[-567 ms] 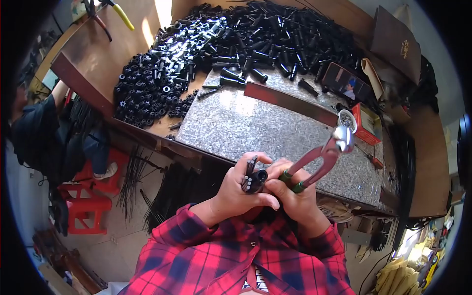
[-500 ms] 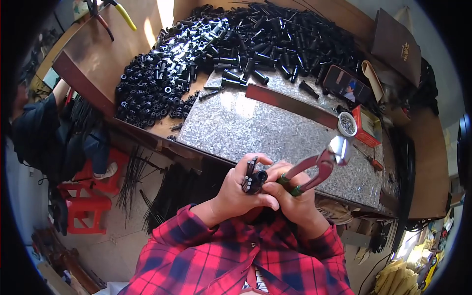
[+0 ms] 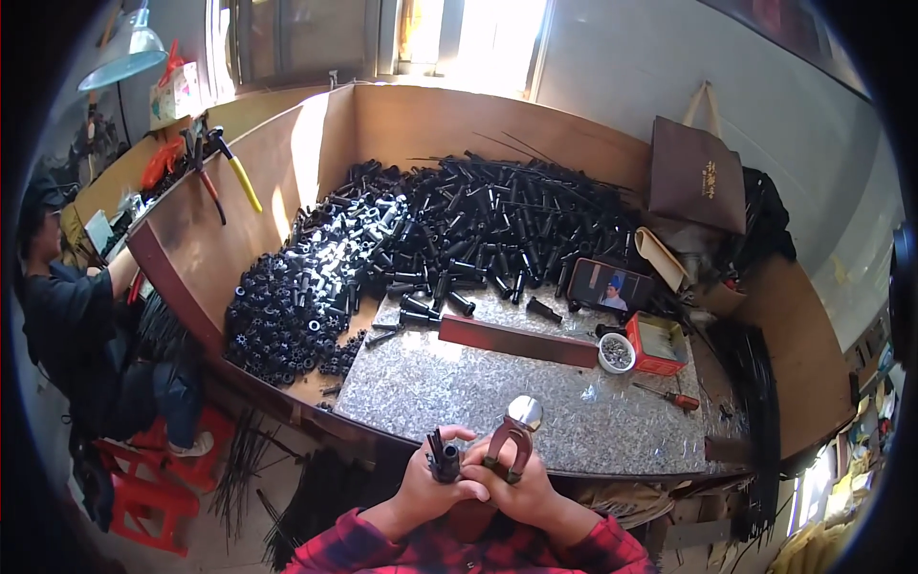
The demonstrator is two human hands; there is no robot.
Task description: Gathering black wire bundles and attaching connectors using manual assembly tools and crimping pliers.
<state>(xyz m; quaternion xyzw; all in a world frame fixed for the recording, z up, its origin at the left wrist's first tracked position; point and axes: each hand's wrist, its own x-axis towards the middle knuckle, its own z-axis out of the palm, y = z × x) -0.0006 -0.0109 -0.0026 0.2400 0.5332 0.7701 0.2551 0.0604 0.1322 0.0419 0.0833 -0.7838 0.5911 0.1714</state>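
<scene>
Close together at the near edge of the bench are both my hands. My left hand (image 3: 421,490) is closed around a small bundle of thin black rods and a black tube (image 3: 446,463), their ends pointing up. My right hand (image 3: 521,493) grips pincers (image 3: 524,414) with dark red handles, green grip ends and a shiny metal head that stands up, away from me. The right thumb lies right beside the bundle. Beyond the hands, a speckled stone slab (image 3: 411,383) carries a long dark red bar (image 3: 526,342). The lower parts of the rods are hidden in my palm.
Black tubular parts (image 3: 478,220) are heaped at the back, with small black ring pieces (image 3: 273,325) at left. A white cup (image 3: 617,354), red box (image 3: 660,346), screwdriver (image 3: 669,396) and phone (image 3: 610,285) lie at right. A co-worker (image 3: 76,316) sits left, behind a partition.
The view has tilted up, so the bench and my hands sit lower in it. The pincers have swung from pointing right to pointing more straight ahead. Both grips stay closed.
</scene>
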